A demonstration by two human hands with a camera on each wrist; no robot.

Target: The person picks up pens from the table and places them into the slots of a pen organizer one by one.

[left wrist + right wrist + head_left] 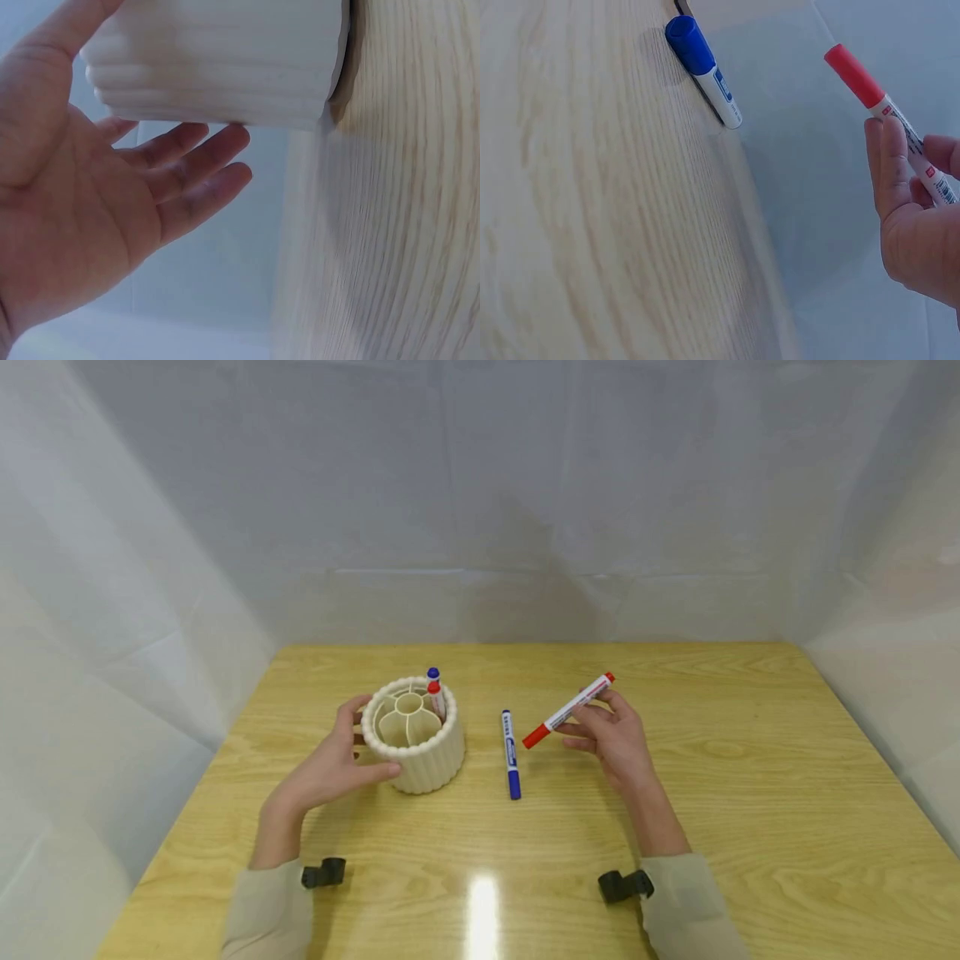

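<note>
Head view: the right hand (611,739) pinches a red marker (568,711) mid-barrel above the counter (750,793); it looks light, stiff and rather slick. The left hand (330,768) cups the ribbed holder (416,743), fingers relaxed.

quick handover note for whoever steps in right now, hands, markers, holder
Left hand: steadies the cream ribbed round pen holder on the wooden table.
Right hand: fingers pinch the red-capped white marker in the air.
Done: one red-capped and one blue-capped marker stand in the holder.
Left: the held marker, plus the blue-capped marker lying between holder and right hand.
</note>
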